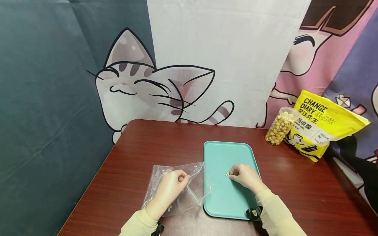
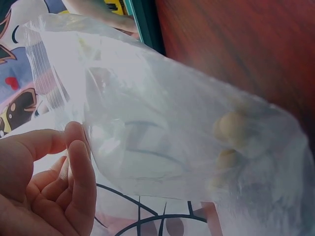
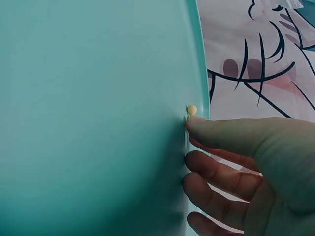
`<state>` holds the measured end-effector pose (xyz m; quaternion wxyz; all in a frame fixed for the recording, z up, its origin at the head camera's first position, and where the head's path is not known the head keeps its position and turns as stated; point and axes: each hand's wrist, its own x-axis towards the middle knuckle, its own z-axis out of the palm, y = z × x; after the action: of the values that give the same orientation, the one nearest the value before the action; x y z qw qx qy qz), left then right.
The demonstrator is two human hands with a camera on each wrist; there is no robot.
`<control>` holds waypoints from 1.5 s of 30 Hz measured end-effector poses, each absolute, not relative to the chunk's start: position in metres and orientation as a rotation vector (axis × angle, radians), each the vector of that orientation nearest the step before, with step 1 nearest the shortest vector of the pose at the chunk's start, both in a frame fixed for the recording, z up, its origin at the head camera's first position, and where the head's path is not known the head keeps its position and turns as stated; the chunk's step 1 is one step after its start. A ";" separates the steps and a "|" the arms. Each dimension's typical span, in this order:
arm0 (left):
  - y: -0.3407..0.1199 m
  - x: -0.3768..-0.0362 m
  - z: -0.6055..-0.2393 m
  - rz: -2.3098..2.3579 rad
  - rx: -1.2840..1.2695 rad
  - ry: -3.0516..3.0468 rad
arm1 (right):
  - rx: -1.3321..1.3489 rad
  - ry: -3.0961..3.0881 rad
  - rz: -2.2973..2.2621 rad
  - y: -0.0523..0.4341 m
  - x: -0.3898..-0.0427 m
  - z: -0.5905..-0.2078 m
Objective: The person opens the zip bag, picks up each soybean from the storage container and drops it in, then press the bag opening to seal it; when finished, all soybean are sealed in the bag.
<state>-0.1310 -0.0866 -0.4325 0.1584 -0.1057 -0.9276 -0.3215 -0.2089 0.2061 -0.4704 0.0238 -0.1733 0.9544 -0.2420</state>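
Note:
My left hand (image 1: 172,183) pinches the edge of a clear plastic bag (image 1: 196,188) between thumb and index finger. The bag lies over the table and slightly overlaps the tray's left rim. In the left wrist view, a few round pale-yellow popcorn pieces (image 2: 231,129) show through the film, blurred. Over the turquoise tray (image 1: 225,154), my right hand (image 1: 245,176) has thumb and index fingertips together at small yellow popcorn pieces (image 1: 227,174). The right wrist view shows one popcorn piece (image 3: 192,110) at the thumb tip; the index fingertip is mostly hidden.
At the back right of the reddish-brown table (image 1: 165,141) stands a clear jar (image 1: 280,127) full of popcorn. Beside it leans a yellow pouch (image 1: 322,124). A printed cloth with a cartoon cat (image 1: 141,91) hangs behind the table.

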 end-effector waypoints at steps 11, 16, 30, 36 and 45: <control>-0.086 -0.131 -0.434 -0.938 -0.303 -2.651 | -0.509 2.977 -0.775 0.204 -0.202 -0.464; -0.086 -0.131 -0.435 -0.937 -0.310 -2.643 | -0.576 3.001 -0.835 0.198 -0.198 -0.461; -0.085 -0.130 -0.433 -0.942 -0.313 -2.644 | -0.831 3.063 -0.932 0.177 -0.177 -0.440; -0.085 -0.130 -0.433 -0.954 -0.319 -2.646 | -0.942 2.985 -1.048 0.168 -0.169 -0.431; -0.085 -0.130 -0.433 -0.946 -0.320 -2.654 | -1.179 2.873 -1.158 0.154 -0.162 -0.428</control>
<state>-0.1296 -0.0849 -0.4335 0.1524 -0.1116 -0.9249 -0.3299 -0.1622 0.1542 -0.4282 -0.0863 -0.3545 0.8635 -0.3481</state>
